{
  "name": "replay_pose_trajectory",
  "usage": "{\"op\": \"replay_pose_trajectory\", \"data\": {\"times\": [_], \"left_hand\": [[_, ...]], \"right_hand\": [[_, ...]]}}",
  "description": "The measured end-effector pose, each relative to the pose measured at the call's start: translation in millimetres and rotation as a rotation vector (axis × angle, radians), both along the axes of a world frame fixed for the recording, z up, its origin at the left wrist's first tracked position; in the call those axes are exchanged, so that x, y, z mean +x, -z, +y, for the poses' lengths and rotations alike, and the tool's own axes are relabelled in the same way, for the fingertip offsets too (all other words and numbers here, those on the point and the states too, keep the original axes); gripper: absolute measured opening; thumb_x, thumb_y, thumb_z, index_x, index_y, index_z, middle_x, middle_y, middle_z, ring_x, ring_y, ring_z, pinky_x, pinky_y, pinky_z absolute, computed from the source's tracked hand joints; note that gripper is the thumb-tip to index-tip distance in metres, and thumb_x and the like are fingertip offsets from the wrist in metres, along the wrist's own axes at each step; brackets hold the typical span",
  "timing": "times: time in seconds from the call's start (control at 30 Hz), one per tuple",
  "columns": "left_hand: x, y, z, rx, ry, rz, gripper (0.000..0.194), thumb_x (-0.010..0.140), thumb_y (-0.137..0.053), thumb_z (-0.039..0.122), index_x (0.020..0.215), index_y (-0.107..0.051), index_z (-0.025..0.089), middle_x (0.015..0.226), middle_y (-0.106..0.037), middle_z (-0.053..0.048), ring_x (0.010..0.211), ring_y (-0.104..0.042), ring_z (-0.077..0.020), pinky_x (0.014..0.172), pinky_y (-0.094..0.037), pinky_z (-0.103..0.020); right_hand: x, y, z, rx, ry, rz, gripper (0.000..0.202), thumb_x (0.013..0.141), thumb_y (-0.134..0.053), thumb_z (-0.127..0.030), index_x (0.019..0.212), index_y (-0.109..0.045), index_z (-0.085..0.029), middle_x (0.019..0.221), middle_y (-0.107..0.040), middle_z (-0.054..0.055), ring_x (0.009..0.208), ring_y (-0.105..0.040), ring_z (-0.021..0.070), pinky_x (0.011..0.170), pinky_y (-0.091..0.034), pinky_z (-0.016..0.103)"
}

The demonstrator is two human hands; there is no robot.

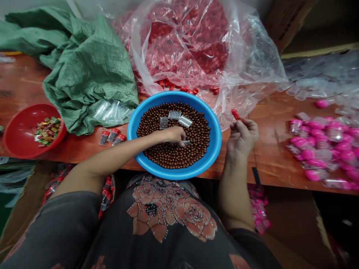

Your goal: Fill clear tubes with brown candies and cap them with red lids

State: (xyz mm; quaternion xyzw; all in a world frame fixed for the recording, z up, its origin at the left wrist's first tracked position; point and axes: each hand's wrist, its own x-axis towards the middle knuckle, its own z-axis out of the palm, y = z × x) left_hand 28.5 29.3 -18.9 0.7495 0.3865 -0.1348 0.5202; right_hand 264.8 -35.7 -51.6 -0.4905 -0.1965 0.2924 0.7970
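Observation:
A blue basin (214, 149) full of small brown balls (176, 160) stands at the table's front edge. My left hand (174, 135) reaches into it, fingers closed on a clear plastic tube (186, 142) lying low among the balls. Several more clear tubes (174, 115) rest on the balls just beyond that hand. To the right of the basin, my right hand (243, 135) is raised and pinches a small red cap (235, 114) between thumb and fingertips. A few filled tubes with red caps (113, 135) lie on the table left of the basin.
Behind the basin sits a large clear bag of red caps (187, 45). A green sack (92, 71) with clear tubes and a red bowl (17, 130) of wrapped pieces are at left. Pink-capped containers (322, 142) pile up at right. Below the table are boxes.

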Motion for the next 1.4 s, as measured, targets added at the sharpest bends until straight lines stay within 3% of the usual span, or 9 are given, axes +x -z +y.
{"op": "replay_pose_trajectory", "data": {"times": [0.17, 0.27, 0.37, 0.47, 0.67, 0.8, 1.03, 1.2, 1.4], "left_hand": [[4, 12.0, -2, -0.204, -0.124, -0.142, 0.013, 0.074, -0.073, 0.011, 0.086, -0.070, 0.013, 0.073, -0.068, 0.000, 0.062, -0.061, -0.0102, 0.066, -0.055, -0.025], [4, 18.3, -2, -0.330, -0.180, -0.242, 0.014, 0.072, -0.073, 0.008, 0.083, -0.065, 0.012, 0.068, -0.064, 0.002, 0.063, -0.061, -0.0101, 0.068, -0.058, -0.029], [2, 18.6, -2, -0.421, -0.252, -0.291, 0.018, 0.070, -0.073, 0.006, 0.084, -0.062, 0.012, 0.067, -0.063, 0.003, 0.063, -0.062, -0.0110, 0.073, -0.059, -0.036], [-6, 7.7, -4, -0.512, -0.310, -0.378, 0.019, 0.071, -0.072, 0.005, 0.085, -0.061, 0.012, 0.071, -0.063, 0.001, 0.064, -0.063, -0.0113, 0.076, -0.058, -0.040], [-40, -35.0, -21, -0.724, -0.413, -0.620, 0.030, 0.070, -0.076, 0.008, 0.097, -0.064, 0.014, 0.087, -0.068, -0.004, 0.079, -0.068, -0.0140, 0.077, -0.057, -0.034], [-53, -49.5, -40, -0.720, -0.513, -0.756, 0.049, 0.070, -0.077, 0.010, 0.116, -0.065, 0.016, 0.108, -0.070, -0.009, 0.094, -0.068, -0.0171, 0.085, -0.055, -0.035], [-60, -47.6, -53, -0.471, -0.678, -0.803, 0.044, 0.071, -0.077, 0.015, 0.114, -0.068, 0.015, 0.111, -0.071, -0.007, 0.098, -0.065, -0.0155, 0.098, -0.049, -0.038], [-68, -52.6, -54, -0.422, -0.690, -0.798, 0.043, 0.071, -0.077, 0.017, 0.113, -0.070, 0.015, 0.109, -0.072, -0.007, 0.096, -0.065, -0.0156, 0.096, -0.050, -0.038], [-72, -53.2, -59, -0.528, -0.703, -0.806, 0.043, 0.072, -0.075, 0.017, 0.115, -0.070, 0.013, 0.109, -0.073, -0.009, 0.097, -0.066, -0.0169, 0.092, -0.053, -0.037]], "right_hand": [[-11, -14.8, -35, -0.004, -0.077, 0.055, 0.022, 0.067, -0.077, -0.015, 0.085, -0.066, -0.020, 0.072, -0.065, -0.007, 0.063, -0.061, 0.0059, 0.064, -0.054, 0.019], [-18, -20.8, -49, -0.036, -0.167, 0.044, 0.035, 0.066, -0.080, -0.014, 0.099, -0.072, -0.024, 0.091, -0.072, -0.004, 0.075, -0.066, 0.0066, 0.076, -0.057, 0.021], [-23, -25.5, -58, -0.078, -0.263, -0.031, 0.034, 0.072, -0.077, -0.017, 0.104, -0.074, -0.028, 0.106, -0.074, -0.002, 0.086, -0.070, 0.0100, 0.090, -0.058, 0.028], [-29, -31.1, -63, -0.104, -0.329, -0.065, 0.032, 0.077, -0.074, -0.020, 0.107, -0.074, -0.029, 0.104, -0.075, -0.001, 0.091, -0.072, 0.0129, 0.092, -0.060, 0.032], [-48, -49.0, -65, -0.144, -0.418, -0.069, 0.035, 0.075, -0.078, -0.022, 0.108, -0.074, -0.031, 0.106, -0.076, -0.002, 0.093, -0.074, 0.0131, 0.087, -0.062, 0.027], [-71, -59.1, -60, -0.163, -0.456, -0.047, 0.031, 0.074, -0.080, -0.025, 0.104, -0.076, -0.030, 0.102, -0.077, -0.002, 0.084, -0.074, 0.0123, 0.079, -0.063, 0.026], [-99, -63.4, -47, -0.216, -0.518, -0.121, 0.027, 0.080, -0.076, -0.033, 0.106, -0.075, -0.032, 0.086, -0.076, -0.003, 0.070, -0.069, 0.0110, 0.067, -0.058, 0.026], [-112, -68.4, -42, -0.225, -0.564, -0.127, 0.026, 0.081, -0.074, -0.032, 0.107, -0.076, -0.033, 0.101, -0.078, -0.002, 0.078, -0.069, 0.0110, 0.073, -0.059, 0.027], [-122, -74.8, -35, -0.173, -0.646, -0.167, 0.027, 0.086, -0.070, -0.033, 0.112, -0.073, -0.036, 0.117, -0.075, -0.003, 0.107, -0.070, 0.0168, 0.101, -0.056, 0.040]]}}
